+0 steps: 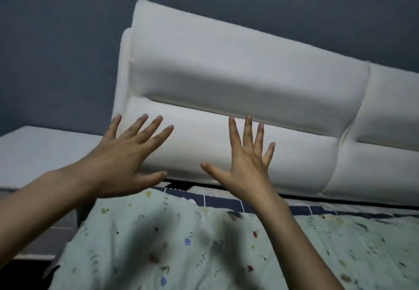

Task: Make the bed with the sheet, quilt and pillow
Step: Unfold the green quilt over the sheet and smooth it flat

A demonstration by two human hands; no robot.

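As seen from the head camera, the left hand (123,157) and right hand (246,164) are both raised with fingers straight and spread, holding nothing, in front of the lower cushion of a white padded headboard (226,81); whether the fingertips touch it cannot be told. Below the hands lies a pale green floral quilt (172,249), rumpled, its upper edge near the headboard, with a strip of dark blue checked sheet (224,202) showing between quilt and headboard. At left stands a white bedside surface (38,151) against a grey-blue wall (56,40).
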